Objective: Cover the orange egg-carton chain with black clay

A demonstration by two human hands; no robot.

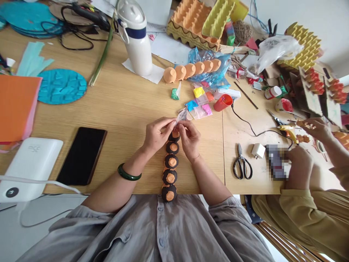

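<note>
A small transparent plastic packet [182,115] is pinched between the fingertips of my left hand [159,135] and my right hand [190,139]. Beneath them lies a row of egg-carton cups [171,161], orange with black rings around their middles, running toward me to the table edge. My fingers hide its far end. Just beyond my hands are a blue clay packet [191,105], a pink clay packet [206,109] and a yellow clay packet [199,91]. A plain orange row of cups [190,70] rests farther back, partly on blue plastic.
A phone [82,155] and a white power bank [32,167] lie left. Scissors [241,163], a charger [258,150] and a red cup [223,103] are right. A white thermos [136,43] stands behind. At right, a co-worker's hands [300,160] are near a yellow glue gun [289,133].
</note>
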